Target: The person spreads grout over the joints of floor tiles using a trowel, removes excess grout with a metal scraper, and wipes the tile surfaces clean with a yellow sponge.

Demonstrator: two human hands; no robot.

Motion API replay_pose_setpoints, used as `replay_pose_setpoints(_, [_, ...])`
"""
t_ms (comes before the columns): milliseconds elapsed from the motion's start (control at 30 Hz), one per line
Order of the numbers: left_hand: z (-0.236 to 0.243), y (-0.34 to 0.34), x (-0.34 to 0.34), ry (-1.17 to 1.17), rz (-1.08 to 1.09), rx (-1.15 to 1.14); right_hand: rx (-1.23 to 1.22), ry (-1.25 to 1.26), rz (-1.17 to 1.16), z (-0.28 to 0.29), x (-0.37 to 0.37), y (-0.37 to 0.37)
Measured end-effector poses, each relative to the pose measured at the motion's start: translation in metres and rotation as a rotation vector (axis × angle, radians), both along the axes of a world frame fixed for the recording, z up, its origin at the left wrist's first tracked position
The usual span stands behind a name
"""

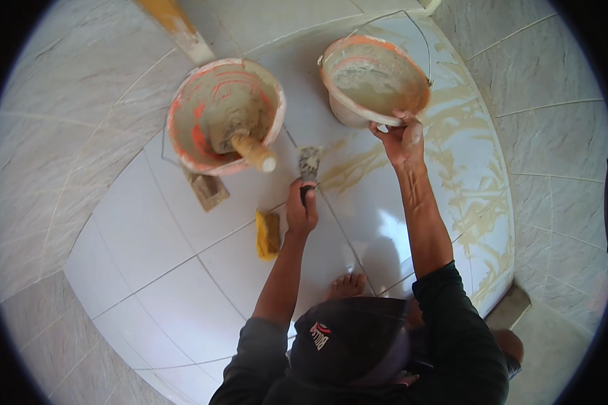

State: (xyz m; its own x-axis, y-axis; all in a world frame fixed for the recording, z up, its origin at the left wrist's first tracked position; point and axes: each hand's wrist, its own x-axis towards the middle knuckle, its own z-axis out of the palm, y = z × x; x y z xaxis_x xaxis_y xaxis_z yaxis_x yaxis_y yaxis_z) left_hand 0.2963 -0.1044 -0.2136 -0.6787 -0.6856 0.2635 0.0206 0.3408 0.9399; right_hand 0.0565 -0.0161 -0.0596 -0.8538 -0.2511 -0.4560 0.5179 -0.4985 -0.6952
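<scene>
My left hand (301, 210) is closed around the dark handle of a putty knife (309, 162), its blade smeared with grey paste and pointing away from me over the white tiles. At the right, my right hand (405, 138) grips the near rim of an orange bucket (351, 104), thumb over the edge. This bucket leans toward me and holds watery, greyish slurry (378, 77). To the left is a second orange bucket (175, 128), caked with grey paste; a tool with a thick wooden handle (251, 150) rests in it. A yellow sponge (268, 235) lies left of my left hand.
A flat, paste-stained tool (208, 191) lies partly under the left bucket. Beyond that bucket, a wooden plank (175, 27) reaches in from the far edge. Beige slurry streaks (473, 169) cover the right-hand floor tiles. Grey marbled walls (81, 115) enclose the floor. My bare foot (346, 285) is close by.
</scene>
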Motion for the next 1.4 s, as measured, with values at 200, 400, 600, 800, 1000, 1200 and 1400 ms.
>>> replay_pose_setpoints(200, [0.031,0.038,0.064,0.07,-0.057,0.358,0.043,0.021,0.087,-0.013,0.071,0.011])
replay_pose_setpoints(400, [0.071,0.096,0.183,0.145,0.167,0.574,0.564,0.174,0.721,-0.068,0.194,0.03])
replay_pose_setpoints(600, [0.089,0.055,0.234,-0.006,0.351,0.416,1.155,0.934,1.193,-0.074,0.28,-0.061])
replay_pose_setpoints(800, [0.082,0.017,0.244,-0.017,0.417,0.342,0.821,1.377,0.264,0.017,0.13,-0.031])
replay_pose_setpoints(1000, [0.077,0.039,0.196,-0.032,0.381,0.545,1.558,1.228,0.78,-0.048,-0.059,-0.021])
replay_pose_setpoints(1200, [0.093,0.04,0.177,-0.06,0.342,0.465,1.541,1.044,1.401,-0.092,-0.049,-0.04])
replay_pose_setpoints(1400, [0.116,0.035,0.159,-0.257,0.257,0.427,1.431,0.942,0.905,-0.067,-0.036,-0.065])
